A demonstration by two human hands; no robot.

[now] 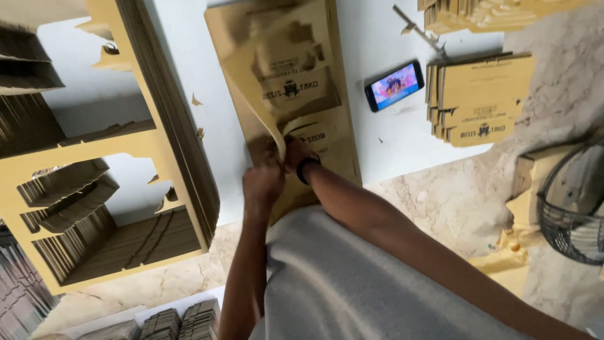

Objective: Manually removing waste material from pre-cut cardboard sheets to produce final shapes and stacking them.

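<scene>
Nearest the camera: grey cloth (352, 283) over the person's lap, two bare forearms reaching out over it. Left hand (263, 182) closed in a fist on the near lower edge of the top cardboard sheet (251, 94). Right hand (296, 153), dark band at the wrist, just beside it, fingers pinched shut on the same curled edge. Both hands touch the one sheet; that sheet is peeled up along its left side and lies on a stack of printed die-cut sheets (333, 126), straight ahead on the white floor covering (402, 132).

Count: two hands, one lifted sheet, one stack under it.

Left of the hands: one thick pile of cut-out waste frames (182, 145), standing close beside the stack, with a narrow white strip between them. That pile blocks the whole left side.

Right, further off: one phone (394, 85), screen lit, lying flat, apart from the stack. Beyond it one smaller stack of folded printed blanks (479, 101). Another pile (491, 14) at the top right edge, cut off by the frame.

Far right: one wire fan guard (569, 208) on bare stone floor. Open room lies between stack and phone.
</scene>
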